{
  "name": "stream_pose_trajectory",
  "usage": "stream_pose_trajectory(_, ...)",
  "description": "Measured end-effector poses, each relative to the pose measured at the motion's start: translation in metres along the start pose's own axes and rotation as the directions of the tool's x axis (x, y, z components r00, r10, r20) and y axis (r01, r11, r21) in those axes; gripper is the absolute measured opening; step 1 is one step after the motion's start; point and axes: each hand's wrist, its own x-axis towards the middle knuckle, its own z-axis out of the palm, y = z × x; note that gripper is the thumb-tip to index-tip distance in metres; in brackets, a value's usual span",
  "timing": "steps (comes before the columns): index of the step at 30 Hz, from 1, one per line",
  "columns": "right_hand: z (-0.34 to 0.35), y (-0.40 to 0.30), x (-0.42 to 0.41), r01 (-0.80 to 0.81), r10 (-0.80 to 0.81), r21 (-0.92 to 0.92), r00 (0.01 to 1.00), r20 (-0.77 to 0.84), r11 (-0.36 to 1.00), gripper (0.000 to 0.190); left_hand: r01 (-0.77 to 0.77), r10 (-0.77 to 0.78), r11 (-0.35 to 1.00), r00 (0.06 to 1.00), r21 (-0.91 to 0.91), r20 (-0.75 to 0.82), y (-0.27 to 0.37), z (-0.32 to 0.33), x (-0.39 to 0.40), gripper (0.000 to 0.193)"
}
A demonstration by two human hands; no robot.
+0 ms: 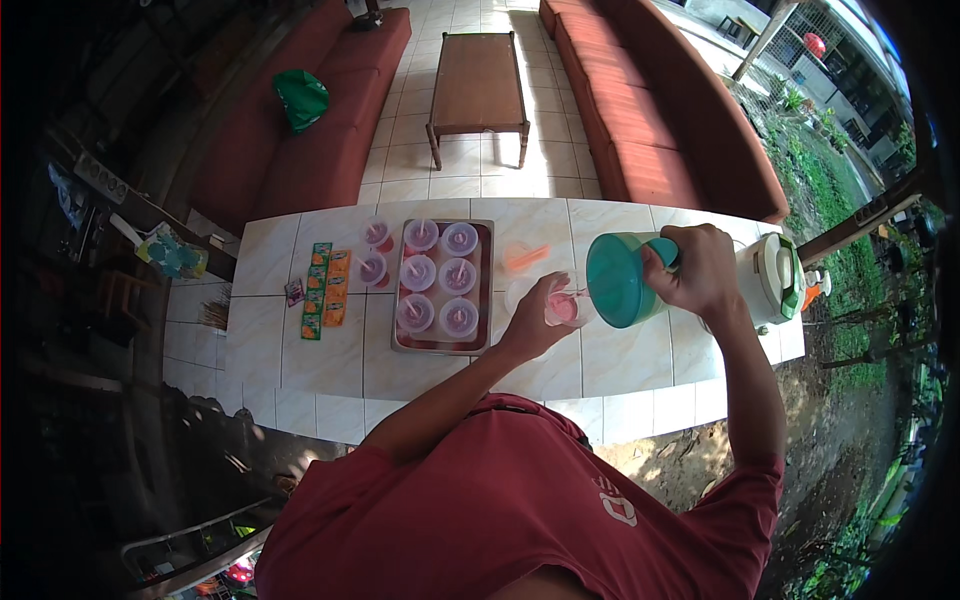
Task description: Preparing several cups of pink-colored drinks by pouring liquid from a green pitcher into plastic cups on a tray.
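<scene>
My left hand holds a clear plastic cup with pink liquid in it, just above the tiled table. In my right hand is the handle of a teal plastic pitcher. The pitcher tilts towards the cup, and a thin pink stream runs from its lip into the cup. To the left of my left hand lies a metal tray holding several lidded cups with straws. Two more lidded cups stand left of the tray.
Green sachets, orange sachets and a purple sachet lie at left. Orange straws rest behind my left hand. A white-and-green jug-like container stands at right. Beyond are a wooden table and red sofas.
</scene>
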Motion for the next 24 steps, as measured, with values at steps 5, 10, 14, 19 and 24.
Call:
stream_pose_trajectory(5, -0.001, 0.000, 0.000, 0.002, -0.002, -0.003, 1.000, -0.005, 1.000, 0.041, 0.001, -0.001, 1.000, 1.000, -0.014, 0.006, -0.001, 0.001, 0.000, 0.084)
stream_pose_trajectory(10, -0.002, -0.001, -0.001, 0.006, -0.006, -0.010, 1.000, -0.013, 1.000, 0.041, -0.002, 0.002, 1.000, 1.000, 0.002, 0.001, -0.001, 0.001, 0.000, 0.084)
stream_pose_trajectory(14, -0.003, 0.000, -0.001, 0.000, 0.000, -0.001, 1.000, -0.019, 1.000, 0.041, -0.015, 0.015, 1.000, 1.000, 0.006, -0.004, 0.002, 0.000, 0.000, 0.084)
stream_pose_trajectory(19, -0.001, 0.001, -0.001, 0.000, 0.000, -0.008, 1.000, -0.015, 1.000, 0.041, -0.006, 0.006, 1.000, 1.000, 0.008, 0.004, 0.005, -0.001, 0.001, 0.084)
stream_pose_trajectory(24, -0.003, 0.001, -0.004, -0.016, 0.016, -0.014, 1.000, -0.012, 1.000, 0.041, -0.014, 0.014, 1.000, 1.000, 0.027, 0.015, 0.008, -0.001, 0.000, 0.083)
